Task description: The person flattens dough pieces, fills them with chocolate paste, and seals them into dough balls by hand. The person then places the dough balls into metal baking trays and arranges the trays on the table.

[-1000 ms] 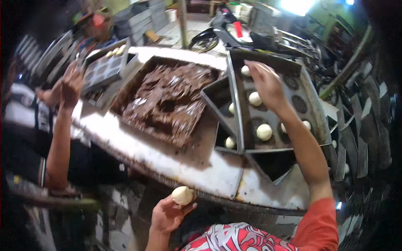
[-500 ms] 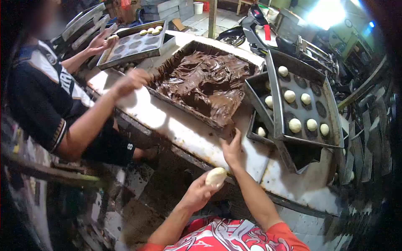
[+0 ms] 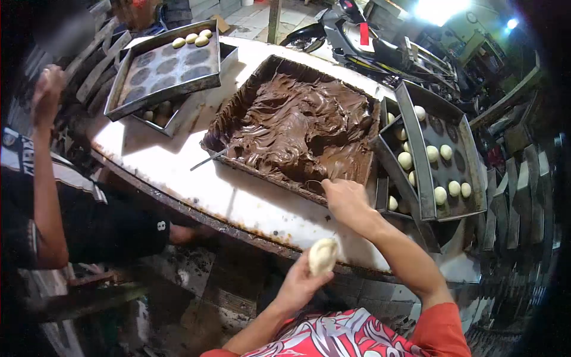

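Near the table's front edge my left hand (image 3: 301, 288) holds a pale, flattened piece of dough (image 3: 323, 257) between thumb and fingers. My right hand (image 3: 347, 199) is at the front right part of a square tray (image 3: 262, 183) filled with brown paste (image 3: 291, 119). Its fingers are pressed together at the paste, around something thin that I cannot make out clearly. To the right, a tray (image 3: 423, 178) with round hollows carries several dough balls (image 3: 446, 152), stacked crosswise over other trays that also hold balls.
Across the left side stands a co-worker, one hand (image 3: 47, 98) raised. A second hollowed tray (image 3: 163, 92) with several dough balls (image 3: 191, 38) lies on another tray at the back left. A thin stick (image 3: 208, 159) leans on the paste tray's left edge. Behind the table stands a motorbike (image 3: 357, 44).
My right hand has moved from the ball tray to the paste tray. The dough in my left hand has gone from round to flattened. The co-worker's hands have drawn back from the trays.
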### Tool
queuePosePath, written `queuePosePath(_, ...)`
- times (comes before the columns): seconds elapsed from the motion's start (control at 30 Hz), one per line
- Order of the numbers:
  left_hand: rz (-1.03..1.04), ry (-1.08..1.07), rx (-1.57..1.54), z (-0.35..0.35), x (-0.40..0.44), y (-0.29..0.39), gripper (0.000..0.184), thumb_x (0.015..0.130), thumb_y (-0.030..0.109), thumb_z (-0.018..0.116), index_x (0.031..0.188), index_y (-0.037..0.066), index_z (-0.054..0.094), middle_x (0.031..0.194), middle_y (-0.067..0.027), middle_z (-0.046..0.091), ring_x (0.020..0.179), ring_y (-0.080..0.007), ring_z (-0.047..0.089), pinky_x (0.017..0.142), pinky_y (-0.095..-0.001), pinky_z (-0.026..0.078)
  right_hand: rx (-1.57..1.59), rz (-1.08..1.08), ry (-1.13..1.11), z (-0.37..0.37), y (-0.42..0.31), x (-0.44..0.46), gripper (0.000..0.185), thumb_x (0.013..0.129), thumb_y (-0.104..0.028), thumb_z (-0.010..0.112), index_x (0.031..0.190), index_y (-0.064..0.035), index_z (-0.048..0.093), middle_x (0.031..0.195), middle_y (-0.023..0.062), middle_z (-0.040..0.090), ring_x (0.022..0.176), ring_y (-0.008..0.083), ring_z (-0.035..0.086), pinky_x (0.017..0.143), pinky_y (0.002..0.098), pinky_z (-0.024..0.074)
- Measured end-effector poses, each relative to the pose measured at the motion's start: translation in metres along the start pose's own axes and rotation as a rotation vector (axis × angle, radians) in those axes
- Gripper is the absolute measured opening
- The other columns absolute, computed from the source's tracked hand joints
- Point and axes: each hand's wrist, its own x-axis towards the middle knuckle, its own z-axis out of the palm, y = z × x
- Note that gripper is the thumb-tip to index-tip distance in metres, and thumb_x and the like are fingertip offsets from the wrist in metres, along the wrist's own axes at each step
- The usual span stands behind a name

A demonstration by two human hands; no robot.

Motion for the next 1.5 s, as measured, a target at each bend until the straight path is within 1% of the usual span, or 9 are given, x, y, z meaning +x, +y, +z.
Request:
queuePosePath(0.2,0.090,0.434,-0.312,-0.038,0.031,0.018,0.036,0.094,0.017,0.038,0.122,-0.003,0.044,0.119,-0.0167,0.053,0.110,-0.0270,0.053,0.094,-0.0432,0.044,0.056,-0.050,0.087,-0.004,-0.030,0.011,0.018,0.081,-0.015,0.048,0.083,-0.0041,0.062,0.076,0.0198,0.064,0.075,0.0346,0.063,0.066,0.0427,0.0490)
queuePosePath(0.4,0.093,0.010,-0.999,-0.032,0.065,0.061,0.045,0.091,0.019,0.032,0.128,-0.008,0.034,0.132,-0.0259,0.040,0.123,-0.0381,0.039,0.107,-0.0525,0.026,0.374,-0.223,0.345,0.011,-0.021,-0.061,0.032,0.074,0.002,0.059,0.106,-0.0045,0.063,0.080,0.0130,0.058,0.077,0.0312,0.057,0.067,0.0371,0.0474)
queuePosePath(0.63,0.238,0.103,-0.348,0.018,0.004,0.045,0.053,0.080,0.002,0.043,0.131,-0.007,0.033,0.125,-0.0226,0.048,0.116,-0.0363,0.049,0.099,-0.0458,0.043,0.267,-0.072,0.621,0.098,0.096,-0.123,0.044,0.074,0.011,0.053,0.116,-0.0033,0.059,0.090,0.0125,0.056,0.083,0.0284,0.054,0.076,0.0352,0.0442)
queuePosePath(0.8,0.168,-0.026,-0.549,0.068,-0.007,-0.076,0.060,0.079,0.012,0.062,0.133,0.009,0.035,0.105,-0.0134,0.058,0.094,-0.0259,0.060,0.080,-0.0354,0.052,0.474,-0.113,0.637,0.089,0.108,-0.153,0.033,0.084,-0.007,0.057,0.116,-0.0059,0.058,0.103,0.0131,0.057,0.093,0.0258,0.057,0.082,0.0347,0.0466)
queuePosePath(0.93,0.067,-0.074,-0.195,0.124,-0.005,-0.162,0.050,0.074,0.014,0.059,0.119,0.002,0.045,0.089,-0.0091,0.057,0.073,-0.0196,0.055,0.060,-0.0296,0.046,1.316,-0.033,-0.008,0.034,0.142,-0.240,0.026,0.092,-0.023,0.053,0.103,-0.0026,0.064,0.083,0.0078,0.057,0.077,0.0161,0.054,0.072,0.0277,0.0439)
queuePosePath(1.2,-0.391,0.173,-0.190,0.257,0.035,-0.243,0.030,0.088,0.007,0.039,0.118,0.006,0.046,0.102,-0.0092,0.057,0.084,-0.0191,0.059,0.072,-0.0354,0.051,0.309,-0.343,0.570,-0.006,0.244,-0.395,0.018,0.076,-0.011,0.063,0.092,-0.0038,0.062,0.091,0.0084,0.054,0.085,0.0272,0.054,0.075,0.0336,0.0474)
queuePosePath(1.33,-0.480,-0.017,0.158,0.321,0.053,-0.279,0.027,0.092,0.019,0.046,0.115,0.006,0.050,0.104,-0.0070,0.058,0.089,-0.0169,0.058,0.074,-0.0319,0.049,0.631,0.046,0.596,-0.014,0.302,-0.445,0.015,0.077,-0.003,0.062,0.092,-0.0011,0.060,0.085,0.0128,0.061,0.076,0.0286,0.060,0.069,0.0346,0.0500)
queuePosePath(1.47,-0.089,-0.251,0.802,0.341,0.097,-0.338,0.039,0.085,0.020,0.062,0.117,0.000,0.050,0.101,-0.0091,0.060,0.084,-0.0166,0.058,0.072,-0.0317,0.046,1.507,0.356,0.479,0.023,0.367,-0.480,0.025,0.079,0.004,0.054,0.102,0.0001,0.061,0.106,0.0139,0.062,0.097,0.0236,0.061,0.085,0.0302,0.0479)
queuePosePath(1.5,0.120,-0.269,1.156,0.344,0.113,-0.349,0.042,0.082,0.012,0.066,0.118,-0.003,0.048,0.098,-0.0127,0.062,0.083,-0.0168,0.061,0.071,-0.0307,0.051,1.029,0.335,0.591,0.033,0.391,-0.488,0.029,0.080,0.004,0.052,0.108,-0.0010,0.060,0.112,0.0140,0.059,0.102,0.0238,0.058,0.088,0.0302,0.0460)
